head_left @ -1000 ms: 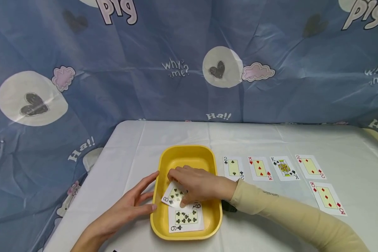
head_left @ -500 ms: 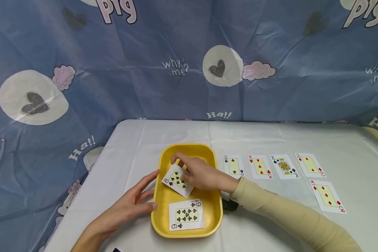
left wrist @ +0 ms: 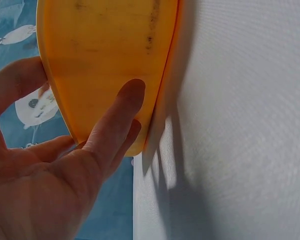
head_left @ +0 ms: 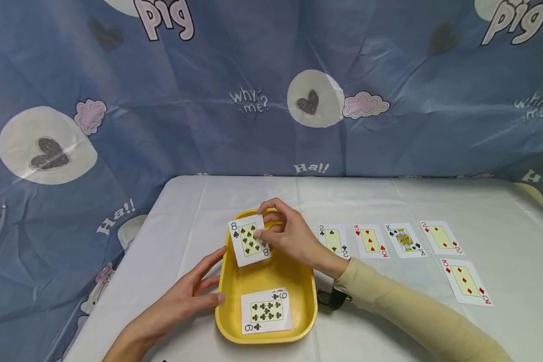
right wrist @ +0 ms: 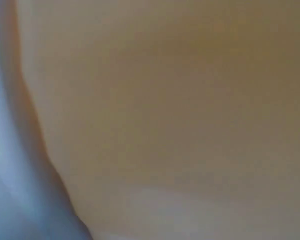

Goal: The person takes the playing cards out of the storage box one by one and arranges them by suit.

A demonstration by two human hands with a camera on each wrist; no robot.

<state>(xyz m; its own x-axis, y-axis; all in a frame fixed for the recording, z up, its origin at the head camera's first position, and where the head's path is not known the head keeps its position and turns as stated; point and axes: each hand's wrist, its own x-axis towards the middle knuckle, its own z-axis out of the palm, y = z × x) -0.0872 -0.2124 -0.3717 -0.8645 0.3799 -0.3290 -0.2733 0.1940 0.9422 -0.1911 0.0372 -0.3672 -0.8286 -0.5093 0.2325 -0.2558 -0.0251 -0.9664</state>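
Observation:
Over the far end of the yellow tray [head_left: 276,281], my right hand [head_left: 294,239] pinches the eight of spades playing card [head_left: 244,246] by its right side, face up. At the tray's near end the nine of clubs [head_left: 267,314] lies face up, with a red-marked card peeking out from beneath it. My left hand [head_left: 190,291] rests its spread fingertips against the tray's left side. In the left wrist view, the fingers [left wrist: 130,95] lie against the tray's outer wall [left wrist: 105,55]. The right wrist view is a blur, filled by a close tan surface.
To the right of the tray a row of face-up cards lies on the white cloth: two of clubs [head_left: 332,240], three of hearts [head_left: 371,241], king of spades [head_left: 405,240] and two of diamonds [head_left: 441,237]. Below the last lies the three of diamonds [head_left: 466,281]. A patterned blue curtain [head_left: 185,125] hangs behind.
My right hand has lifted the eight of spades off the nine of clubs and carried it to the tray's far end, turning it more upright. The left hand stays at the tray's side.

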